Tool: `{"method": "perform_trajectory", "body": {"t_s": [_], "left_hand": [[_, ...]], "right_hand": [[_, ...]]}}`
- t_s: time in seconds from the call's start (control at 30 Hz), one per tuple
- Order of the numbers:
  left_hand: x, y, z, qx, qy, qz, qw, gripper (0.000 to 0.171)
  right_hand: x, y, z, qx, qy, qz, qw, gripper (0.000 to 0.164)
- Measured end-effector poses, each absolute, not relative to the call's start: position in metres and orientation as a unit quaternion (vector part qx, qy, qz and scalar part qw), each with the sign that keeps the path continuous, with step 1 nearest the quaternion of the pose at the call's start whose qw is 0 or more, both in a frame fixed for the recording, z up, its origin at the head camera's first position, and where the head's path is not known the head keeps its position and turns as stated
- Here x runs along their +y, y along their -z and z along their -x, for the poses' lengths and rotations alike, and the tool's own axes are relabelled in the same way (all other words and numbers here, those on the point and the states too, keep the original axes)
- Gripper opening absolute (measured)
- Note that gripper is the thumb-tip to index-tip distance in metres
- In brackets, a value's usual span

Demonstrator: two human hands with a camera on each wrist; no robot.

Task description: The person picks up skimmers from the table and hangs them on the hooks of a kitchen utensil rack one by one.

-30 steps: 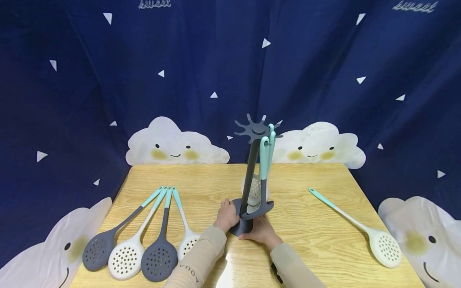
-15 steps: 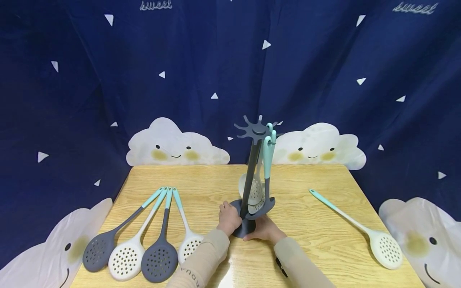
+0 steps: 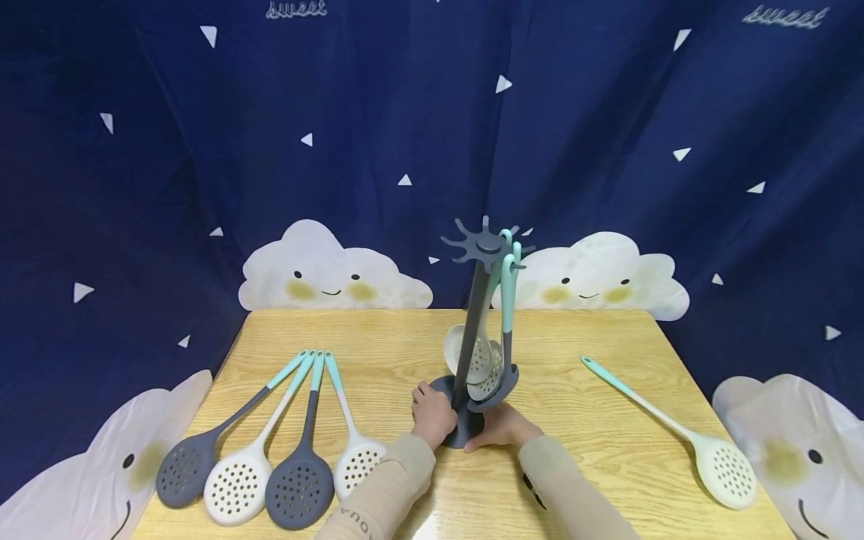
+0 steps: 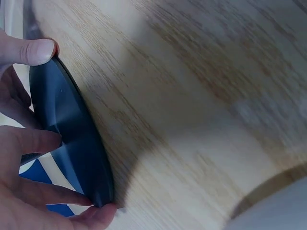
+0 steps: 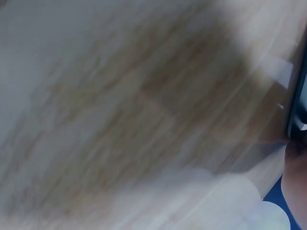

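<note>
Both hands grip the dark round base [image 3: 466, 429] of a utensil stand [image 3: 474, 322]. My left hand [image 3: 433, 414] holds the base's left side; my right hand [image 3: 505, 427] has its thumb at the front rim and its fingers partly hidden behind. The left wrist view shows fingers [image 4: 45, 191] along the rim of the dark base [image 4: 72, 124]. From the stand's spoked top hang white perforated skimmers [image 3: 481, 361] and a dark grey utensil [image 3: 508, 352], its head seen edge-on, all with mint handles. In the right wrist view a fingertip [image 5: 293, 172] meets the base's edge.
On the left of the wooden table [image 3: 324, 330] lie several skimmers, grey [image 3: 299, 489] and white [image 3: 236, 487], handles fanned together at the back. Another white skimmer [image 3: 725, 472] lies on the right. A navy curtain [image 3: 371, 112] with cloud prints hangs behind.
The stand has turned a little and shifted slightly right, with both hands moving along on its base. The hanging utensils have swung round to the right, showing more of the white skimmer heads.
</note>
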State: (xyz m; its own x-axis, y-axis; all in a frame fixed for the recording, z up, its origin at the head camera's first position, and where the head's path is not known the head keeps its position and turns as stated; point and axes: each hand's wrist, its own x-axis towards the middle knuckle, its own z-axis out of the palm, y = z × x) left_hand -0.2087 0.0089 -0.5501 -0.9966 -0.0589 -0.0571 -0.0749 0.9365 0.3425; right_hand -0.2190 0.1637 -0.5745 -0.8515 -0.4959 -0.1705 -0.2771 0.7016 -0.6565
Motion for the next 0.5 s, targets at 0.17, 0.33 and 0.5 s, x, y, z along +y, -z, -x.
{"method": "perform_trajectory", "body": {"t_s": [0.17, 0.33, 0.5], "left_hand": [[0.0104, 0.5485, 0.2061, 0.985, -0.168, 0.041, 0.018, 0.032], [0.0118, 0.547, 0.2045, 0.985, -0.167, 0.049, 0.019, 0.032], [0.0135, 0.5462, 0.2026, 0.987, -0.155, 0.052, 0.011, 0.034]], "right_hand": [[0.1652, 0.5709, 0.2212, 0.903, 0.314, 0.233, 0.177, 0.102], [0.1673, 0.5693, 0.2247, 0.89, 0.33, 0.25, 0.19, 0.1], [0.1699, 0.5711, 0.2284, 0.879, 0.352, 0.25, 0.202, 0.101]]}}
